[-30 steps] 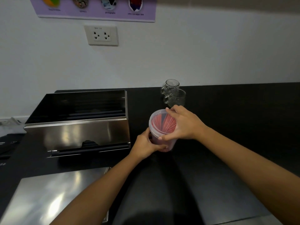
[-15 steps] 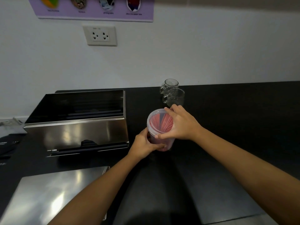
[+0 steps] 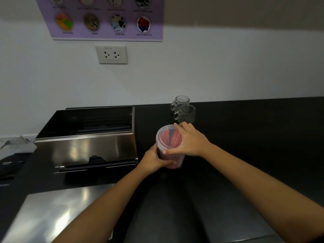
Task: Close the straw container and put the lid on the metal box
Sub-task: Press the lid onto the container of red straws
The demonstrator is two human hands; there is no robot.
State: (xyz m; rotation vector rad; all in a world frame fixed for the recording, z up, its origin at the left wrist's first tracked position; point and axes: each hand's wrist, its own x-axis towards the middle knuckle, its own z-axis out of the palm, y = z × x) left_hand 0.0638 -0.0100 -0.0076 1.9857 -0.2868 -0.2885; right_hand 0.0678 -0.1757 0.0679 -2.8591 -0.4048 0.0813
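Note:
A clear plastic straw container (image 3: 172, 161) full of red straws stands upright on the black counter, a clear round lid (image 3: 165, 138) resting on its top. My left hand (image 3: 154, 159) wraps around the container's lower wall from the left. My right hand (image 3: 188, 142) lies over the lid's right side, thumb on the near rim and fingers on the far rim. To the left stands the open metal box (image 3: 87, 148), its top uncovered. The flat metal lid (image 3: 52, 213) of the box lies on the counter at the near left.
Two clear glass mugs (image 3: 185, 111) stand just behind the container, close to my right fingers. A black device (image 3: 10, 163) sits at the far left edge. A wall socket (image 3: 111, 54) and a purple poster (image 3: 107, 18) hang on the white wall behind.
The camera has tilted up, so more of the wall shows. Both hands stay on the container, and the right hand has shifted slightly on the lid's rim.

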